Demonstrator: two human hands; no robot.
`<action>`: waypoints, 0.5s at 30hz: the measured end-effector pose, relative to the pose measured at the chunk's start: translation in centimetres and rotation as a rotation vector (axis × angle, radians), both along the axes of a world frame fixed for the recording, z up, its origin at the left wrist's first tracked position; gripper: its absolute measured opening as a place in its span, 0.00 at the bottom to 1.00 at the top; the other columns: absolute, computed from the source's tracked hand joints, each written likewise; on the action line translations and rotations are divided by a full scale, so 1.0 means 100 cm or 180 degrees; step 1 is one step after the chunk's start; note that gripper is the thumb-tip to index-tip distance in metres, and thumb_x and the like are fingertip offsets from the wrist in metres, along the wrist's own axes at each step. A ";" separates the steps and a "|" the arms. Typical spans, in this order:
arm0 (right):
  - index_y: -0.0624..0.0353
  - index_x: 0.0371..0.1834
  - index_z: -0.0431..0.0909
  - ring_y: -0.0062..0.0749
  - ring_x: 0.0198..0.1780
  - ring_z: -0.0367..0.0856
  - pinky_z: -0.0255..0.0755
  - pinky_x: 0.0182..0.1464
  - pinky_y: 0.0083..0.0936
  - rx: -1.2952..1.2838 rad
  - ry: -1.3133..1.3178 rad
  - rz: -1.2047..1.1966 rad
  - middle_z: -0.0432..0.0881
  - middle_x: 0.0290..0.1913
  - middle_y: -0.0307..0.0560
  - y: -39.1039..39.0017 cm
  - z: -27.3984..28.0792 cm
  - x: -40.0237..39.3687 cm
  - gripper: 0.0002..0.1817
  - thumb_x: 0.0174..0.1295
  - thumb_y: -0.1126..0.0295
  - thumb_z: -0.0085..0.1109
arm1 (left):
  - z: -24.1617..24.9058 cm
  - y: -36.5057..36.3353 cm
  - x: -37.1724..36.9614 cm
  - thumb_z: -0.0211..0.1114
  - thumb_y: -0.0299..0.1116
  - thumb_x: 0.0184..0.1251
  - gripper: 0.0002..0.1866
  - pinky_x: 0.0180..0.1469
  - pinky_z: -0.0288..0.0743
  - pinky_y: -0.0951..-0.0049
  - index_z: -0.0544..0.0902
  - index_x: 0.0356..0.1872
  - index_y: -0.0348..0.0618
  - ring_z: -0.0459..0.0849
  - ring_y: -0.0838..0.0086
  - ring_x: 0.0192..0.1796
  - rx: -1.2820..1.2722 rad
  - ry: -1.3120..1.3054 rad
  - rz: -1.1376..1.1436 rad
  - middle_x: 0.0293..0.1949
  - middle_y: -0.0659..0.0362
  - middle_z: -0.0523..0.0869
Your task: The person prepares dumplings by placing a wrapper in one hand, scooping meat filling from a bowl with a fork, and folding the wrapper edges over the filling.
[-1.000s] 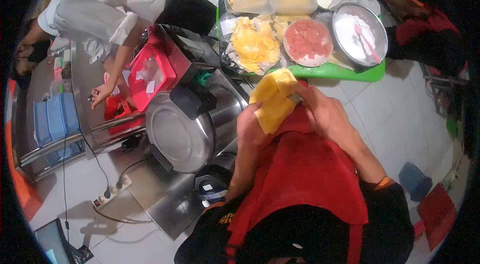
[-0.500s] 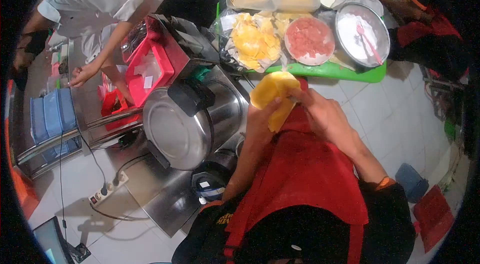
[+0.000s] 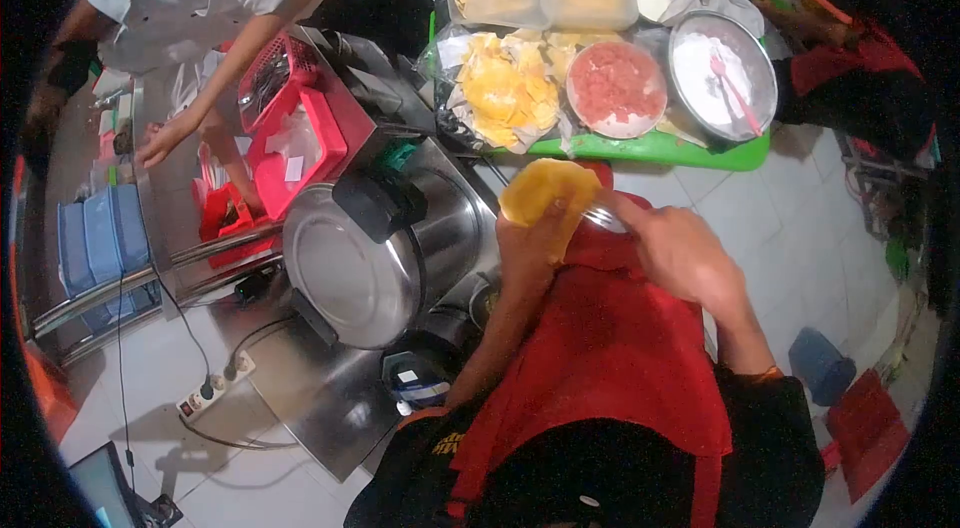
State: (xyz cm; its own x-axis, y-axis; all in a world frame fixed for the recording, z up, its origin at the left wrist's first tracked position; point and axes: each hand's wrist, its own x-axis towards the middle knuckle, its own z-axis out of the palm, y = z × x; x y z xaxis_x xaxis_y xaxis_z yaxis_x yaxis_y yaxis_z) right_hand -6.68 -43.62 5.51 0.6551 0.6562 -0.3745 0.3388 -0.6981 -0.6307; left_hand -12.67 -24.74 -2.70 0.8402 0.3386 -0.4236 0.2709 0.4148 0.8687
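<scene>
The sheet (image 3: 528, 190) is held in the left hand's (image 3: 526, 242) grip, just off the counter's (image 3: 725, 160) near edge, while a metal utensil (image 3: 604, 219) is grasped by the right hand (image 3: 682, 246). The sheet is best cupped loosely and pressed only lightly, so that tearing is avoided.

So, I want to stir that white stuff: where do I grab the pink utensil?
Probably take the pink utensil by its narrow end, from the near right: it slants toward the metal bowl's near-right rim, while its wider end lies at the white stuff.
</scene>
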 end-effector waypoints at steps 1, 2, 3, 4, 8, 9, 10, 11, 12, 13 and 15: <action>0.57 0.67 0.66 0.58 0.33 0.81 0.74 0.38 0.49 0.0075 0.0002 -0.0114 0.81 0.31 0.62 -0.003 0.004 0.003 0.31 0.56 0.77 0.55 | 0.004 0.003 0.002 0.67 0.23 0.64 0.20 0.51 0.81 0.71 0.75 0.56 0.34 0.84 0.69 0.51 0.0054 0.0068 -0.0081 0.50 0.53 0.84; 0.58 0.66 0.67 0.59 0.33 0.81 0.74 0.39 0.50 0.0147 0.0006 -0.0222 0.82 0.31 0.63 -0.005 0.005 0.005 0.30 0.57 0.76 0.56 | 0.007 0.006 0.003 0.67 0.22 0.64 0.20 0.51 0.82 0.69 0.75 0.56 0.36 0.85 0.68 0.50 0.0105 0.0138 -0.0156 0.50 0.53 0.84; 0.61 0.59 0.73 0.59 0.34 0.81 0.75 0.40 0.47 0.0676 -0.0088 -0.0516 0.82 0.34 0.63 -0.005 -0.002 0.006 0.24 0.56 0.76 0.57 | 0.004 0.007 0.002 0.67 0.22 0.64 0.20 0.51 0.82 0.69 0.75 0.56 0.36 0.85 0.68 0.50 0.0099 0.0132 -0.0129 0.50 0.53 0.84; 0.61 0.59 0.73 0.59 0.34 0.81 0.75 0.40 0.47 0.0669 -0.0088 -0.0489 0.82 0.34 0.63 -0.001 -0.007 0.006 0.24 0.56 0.76 0.57 | 0.001 0.009 0.001 0.67 0.22 0.64 0.20 0.52 0.82 0.69 0.75 0.56 0.36 0.85 0.68 0.50 -0.0150 0.0080 -0.0073 0.50 0.53 0.84; 0.66 0.47 0.78 0.56 0.37 0.80 0.74 0.40 0.40 0.1716 -0.0235 -0.1133 0.81 0.35 0.60 0.026 -0.026 0.008 0.15 0.55 0.77 0.60 | 0.011 0.009 -0.001 0.67 0.22 0.64 0.20 0.51 0.81 0.70 0.75 0.56 0.36 0.85 0.68 0.50 -0.0304 0.0024 -0.0242 0.50 0.54 0.84; 0.68 0.44 0.79 0.54 0.37 0.80 0.74 0.40 0.38 0.1879 -0.0288 -0.1207 0.81 0.35 0.59 0.031 -0.031 0.007 0.13 0.54 0.77 0.61 | 0.013 0.009 -0.001 0.67 0.22 0.64 0.20 0.51 0.81 0.70 0.75 0.56 0.36 0.85 0.68 0.50 -0.0302 0.0027 -0.0242 0.50 0.54 0.84; 0.68 0.44 0.79 0.54 0.37 0.80 0.74 0.40 0.38 0.1880 -0.0281 -0.1211 0.81 0.35 0.59 0.034 -0.033 0.007 0.13 0.54 0.77 0.61 | 0.016 0.008 -0.002 0.66 0.22 0.64 0.20 0.51 0.81 0.71 0.75 0.56 0.36 0.85 0.69 0.49 -0.0131 0.0137 -0.0279 0.50 0.54 0.84; 0.68 0.44 0.79 0.53 0.37 0.80 0.74 0.41 0.38 0.1801 -0.0286 -0.1254 0.80 0.35 0.58 0.036 -0.034 0.007 0.14 0.53 0.77 0.62 | 0.017 0.008 -0.002 0.66 0.22 0.63 0.20 0.51 0.80 0.71 0.75 0.56 0.36 0.85 0.70 0.49 0.0038 0.0245 -0.0312 0.50 0.54 0.84; 0.69 0.44 0.79 0.53 0.37 0.80 0.74 0.41 0.37 0.1718 -0.0285 -0.1293 0.80 0.35 0.57 0.038 -0.035 0.006 0.14 0.52 0.78 0.63 | 0.018 0.008 -0.003 0.66 0.22 0.63 0.20 0.51 0.80 0.71 0.75 0.56 0.36 0.85 0.70 0.49 0.0036 0.0255 -0.0307 0.50 0.54 0.84; 0.69 0.44 0.79 0.53 0.37 0.80 0.74 0.41 0.37 0.1711 -0.0279 -0.1288 0.80 0.35 0.57 0.039 -0.036 0.004 0.14 0.52 0.78 0.63 | 0.018 0.008 -0.003 0.67 0.22 0.63 0.20 0.50 0.80 0.73 0.76 0.56 0.35 0.84 0.71 0.49 0.0197 0.0241 -0.0392 0.49 0.55 0.84; 0.68 0.44 0.79 0.52 0.37 0.80 0.74 0.40 0.37 0.1930 -0.0478 -0.1268 0.80 0.37 0.57 0.041 -0.037 0.002 0.16 0.50 0.80 0.64 | 0.014 0.007 -0.003 0.68 0.23 0.62 0.20 0.49 0.80 0.74 0.76 0.55 0.35 0.84 0.72 0.48 0.0354 0.0220 -0.0479 0.49 0.56 0.84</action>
